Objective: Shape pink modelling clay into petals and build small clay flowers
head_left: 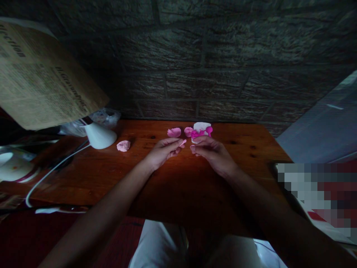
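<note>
My left hand (165, 152) is closed in a pinch on a small piece of pink clay (182, 143), which sticks out past the thumb. Facing it a short gap away, my right hand (209, 153) pinches a smaller pale pink piece of clay (192, 147) between thumb and fingers. Just beyond the hands lie a flattened pink piece (174, 132) and a rounder pink lump (189, 131). Bright magenta pieces (205, 132) rest against a white piece (202, 125), partly hidden by my right hand. Farther left sits a crumpled pale pink lump (123, 145).
The wooden table (111, 175) meets a dark brick wall (178, 85). On the left stands a lamp with a white base (99, 136), a newsprint shade (50, 78) and a white cord (52, 171). A white cup (13, 167) and clear plastic (104, 117) are nearby.
</note>
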{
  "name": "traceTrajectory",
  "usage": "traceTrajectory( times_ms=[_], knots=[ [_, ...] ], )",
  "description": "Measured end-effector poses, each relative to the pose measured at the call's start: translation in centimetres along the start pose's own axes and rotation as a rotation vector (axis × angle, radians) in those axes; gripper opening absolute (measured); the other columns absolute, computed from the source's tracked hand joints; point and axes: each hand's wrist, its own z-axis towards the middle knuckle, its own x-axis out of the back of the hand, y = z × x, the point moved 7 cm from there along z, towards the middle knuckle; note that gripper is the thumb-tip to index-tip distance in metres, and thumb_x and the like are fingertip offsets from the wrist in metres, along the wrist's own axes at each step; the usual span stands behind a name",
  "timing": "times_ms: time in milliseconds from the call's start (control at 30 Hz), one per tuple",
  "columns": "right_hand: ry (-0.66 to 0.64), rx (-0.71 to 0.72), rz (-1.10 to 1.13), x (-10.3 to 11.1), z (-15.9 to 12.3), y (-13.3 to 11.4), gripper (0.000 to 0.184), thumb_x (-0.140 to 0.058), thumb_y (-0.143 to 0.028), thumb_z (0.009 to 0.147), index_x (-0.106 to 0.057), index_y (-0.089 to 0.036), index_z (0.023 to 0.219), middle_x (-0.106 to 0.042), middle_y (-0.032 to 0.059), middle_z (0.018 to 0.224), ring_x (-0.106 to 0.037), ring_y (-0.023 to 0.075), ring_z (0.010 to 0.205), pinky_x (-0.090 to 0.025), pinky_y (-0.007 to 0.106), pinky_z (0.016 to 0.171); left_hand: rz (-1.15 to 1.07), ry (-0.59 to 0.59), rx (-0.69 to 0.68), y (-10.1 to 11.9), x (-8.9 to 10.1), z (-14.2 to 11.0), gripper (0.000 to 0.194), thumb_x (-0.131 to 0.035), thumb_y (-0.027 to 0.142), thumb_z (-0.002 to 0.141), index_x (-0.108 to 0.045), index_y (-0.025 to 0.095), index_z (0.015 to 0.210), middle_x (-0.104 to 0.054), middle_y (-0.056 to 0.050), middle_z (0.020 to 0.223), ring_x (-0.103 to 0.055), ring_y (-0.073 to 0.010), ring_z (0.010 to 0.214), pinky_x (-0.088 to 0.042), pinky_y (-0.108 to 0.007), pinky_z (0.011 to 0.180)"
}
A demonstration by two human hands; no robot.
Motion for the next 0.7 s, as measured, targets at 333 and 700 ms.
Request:
traceTrajectory(
  times_ms=[333, 700],
  knots=[
    [-0.020, -0.076, 0.044, -0.5, -0.2, 0.7, 0.028, -0.092, -0.037, 0.062, -0.083, -0.023, 0.084, -0.079, 0.0026, 0.082, -0.069, 0.0155, 0.080, -0.054, 0.033, 0.080, 0.002, -0.002, -0.011, 0.2, 0.0, -0.2, 0.041, -0.095, 0.044, 0.063, -0.082, 0.015, 0.089, -0.072, -0.005, 0.085, -0.052, -0.0071, 0.067, -0.037, -0.020, 0.059],
    [0.056, -0.085, 0.064, 0.3, 0.1, 0.6, 0.032, -0.094, -0.030, 0.054, -0.071, -0.022, 0.076, -0.070, -0.0033, 0.070, -0.060, 0.0124, 0.065, -0.047, 0.031, 0.068, 0.003, -0.005, 0.005, 0.0, 0.0, -0.1, 0.038, -0.095, 0.041, 0.065, -0.082, 0.015, 0.090, -0.072, -0.006, 0.086, -0.053, -0.0075, 0.068, -0.038, -0.020, 0.059]
  ],
)
